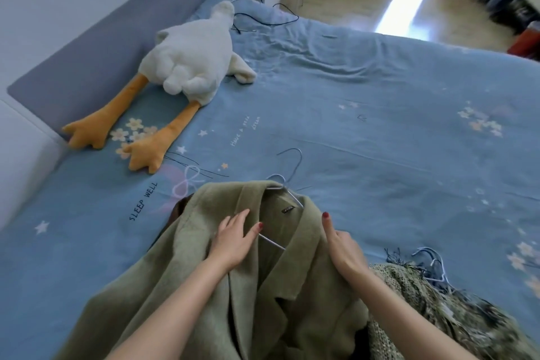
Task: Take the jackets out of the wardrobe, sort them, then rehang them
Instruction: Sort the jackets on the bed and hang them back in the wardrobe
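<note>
Location: a bed [365, 102] covered with a blue printed sheet bearing stars, flowers and the words "SLEEP WELL".
Task item: an olive-green woollen coat with wide lapels [204, 286] lies front-up on the near edge of the bed, collar pointing away from the person.
Hanger: a thin light-blue wire hanger [287, 194] sits inside the coat's collar, its hook lying on the sheet beyond the collar; a length of its wire shows between the lapels.
Left hand [233, 240]: fingers straight and spread, palm resting flat on the coat's left lapel; it grips nothing.
Right hand [343, 248]: fingers extended, thumb raised, edge of the hand touching the coat's right lapel; it holds nothing.
Second garment: a dark, speckled knitted piece with fringes [438, 310] lies just beside the coat on the right, with more light-blue wire hangers [435, 264] on top of it.
Other items: a white plush goose with orange legs [190, 61] lies well apart, near the grey headboard [87, 47]; black cables [263, 19] trail over the far corner of the bed.
</note>
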